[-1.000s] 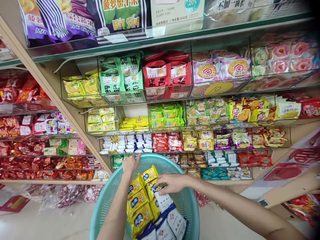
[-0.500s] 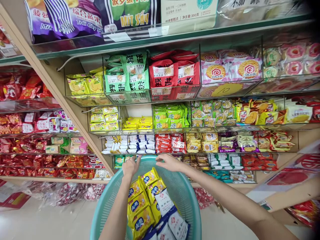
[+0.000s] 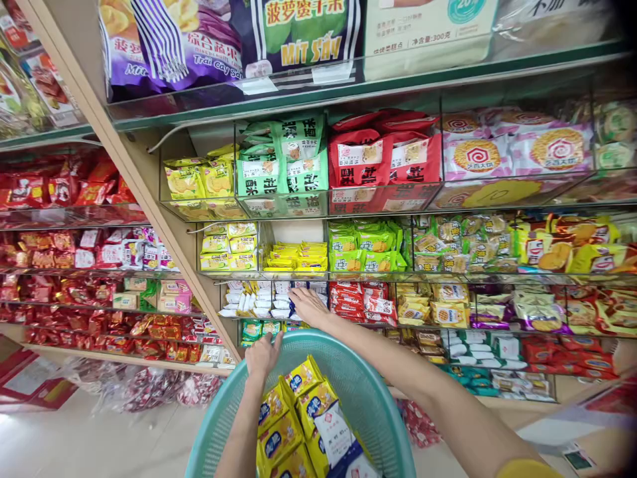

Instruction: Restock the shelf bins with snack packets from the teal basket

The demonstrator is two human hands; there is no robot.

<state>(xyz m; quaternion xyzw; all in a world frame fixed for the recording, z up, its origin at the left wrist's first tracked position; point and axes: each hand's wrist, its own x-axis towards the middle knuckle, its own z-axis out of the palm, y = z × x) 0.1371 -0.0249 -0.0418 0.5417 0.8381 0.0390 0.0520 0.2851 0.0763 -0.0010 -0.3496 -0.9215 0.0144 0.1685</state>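
My right hand [image 3: 308, 307] reaches over the far rim to a shelf compartment of small white-and-blue packets [image 3: 281, 304]. Its fingers are stretched out over them, and whether they touch is unclear. My left hand [image 3: 263, 357] is at the far left rim of a teal plastic basket [image 3: 388, 398], thumb and forefinger apart, with no packet visible in it. Inside the basket lie several yellow snack packets [image 3: 281, 439] and, to their right, white-and-blue packets [image 3: 334, 431]. My forearms cross over the basket and hide part of it.
Shelves with clear dividers rise ahead, holding green packets [image 3: 365, 245], red bags [image 3: 385, 156] and small red packets [image 3: 348, 302]. A wooden upright [image 3: 124, 179] separates another shelf unit at left. Plastic-wrapped bundles [image 3: 149, 385] lie on the floor below.
My right hand has moved forward and up from above the basket to the white-and-blue packets on the shelf. My left hand has shifted slightly down in view, as the whole view moved.
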